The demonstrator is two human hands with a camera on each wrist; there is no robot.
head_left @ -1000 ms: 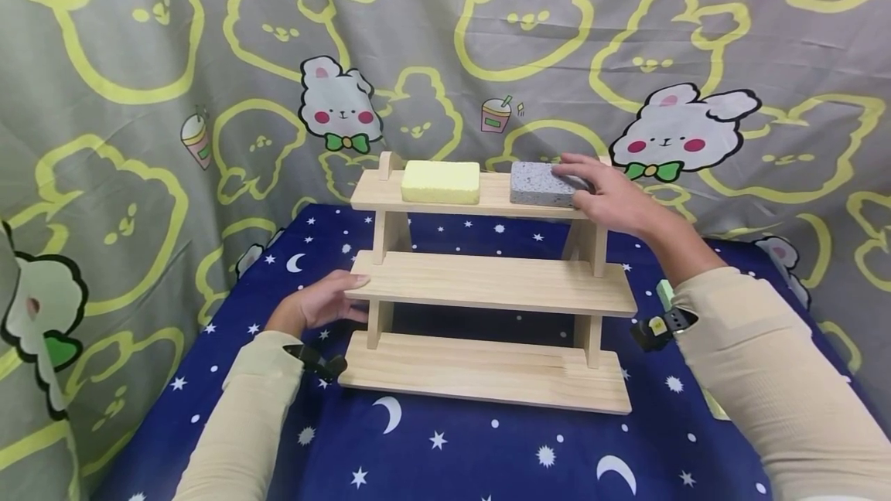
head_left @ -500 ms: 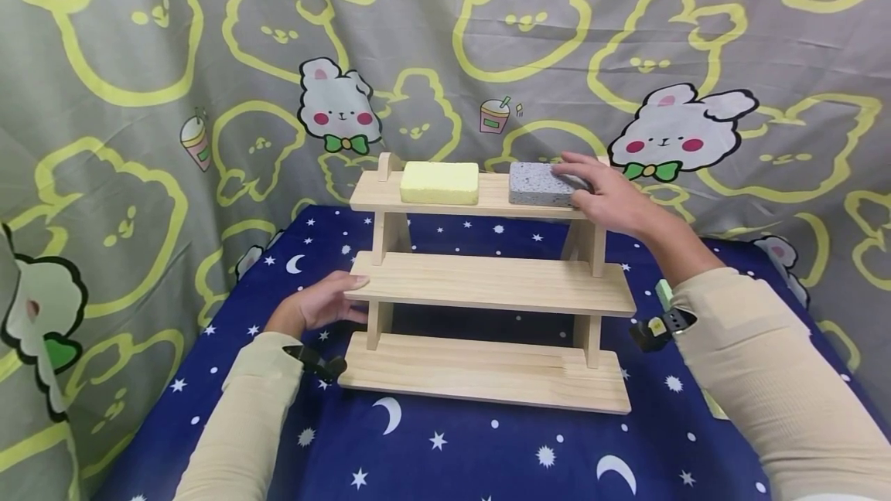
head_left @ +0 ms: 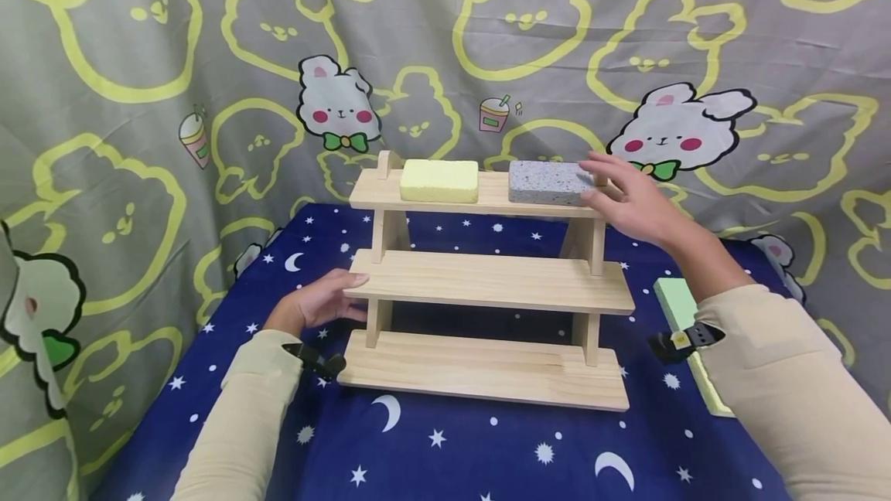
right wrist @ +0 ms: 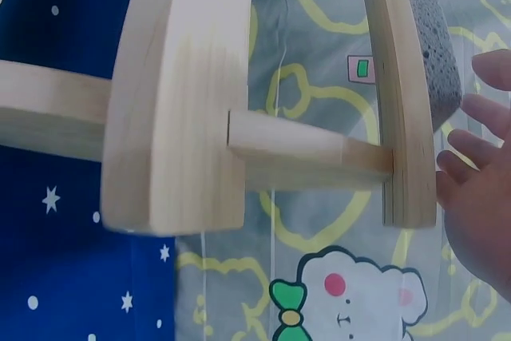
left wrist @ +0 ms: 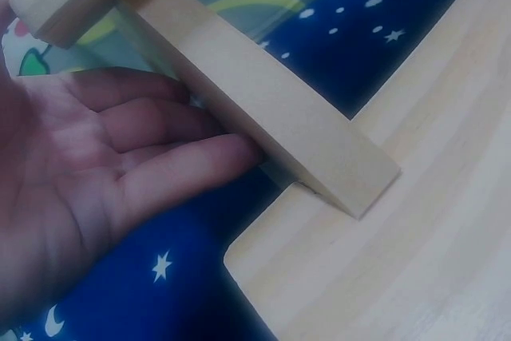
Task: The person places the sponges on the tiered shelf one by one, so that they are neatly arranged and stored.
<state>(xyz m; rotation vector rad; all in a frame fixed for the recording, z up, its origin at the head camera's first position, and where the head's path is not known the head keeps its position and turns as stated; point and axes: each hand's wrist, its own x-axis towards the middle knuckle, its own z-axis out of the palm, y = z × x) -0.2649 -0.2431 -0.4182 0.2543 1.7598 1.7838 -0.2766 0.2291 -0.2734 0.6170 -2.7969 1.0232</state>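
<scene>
A three-tier wooden shelf stand (head_left: 487, 278) is on the table. My left hand (head_left: 323, 300) holds the left end of its middle tier, thumb on top and fingers underneath; in the left wrist view the fingertips are against a wooden upright (left wrist: 263, 101). A grey speckled sponge (head_left: 546, 182) lies on the top tier, towards the right. Right beside its right end is my right hand (head_left: 636, 203), fingers spread and extended. The right wrist view has this hand at the right edge, close by the grey sponge (right wrist: 431, 45). A yellow sponge (head_left: 439, 181) lies left of the grey one.
On the table to the right, a light green block (head_left: 674, 301) and a yellow block (head_left: 710, 389) are partly covered by my right forearm. A blue cloth (head_left: 445, 447) with moons and stars covers the table. A grey patterned curtain (head_left: 411, 29) hangs behind.
My right hand has drawn back to the right, letting go of the grey sponge, which stays on the top tier. More of the green and yellow blocks shows. The left hand keeps its place.
</scene>
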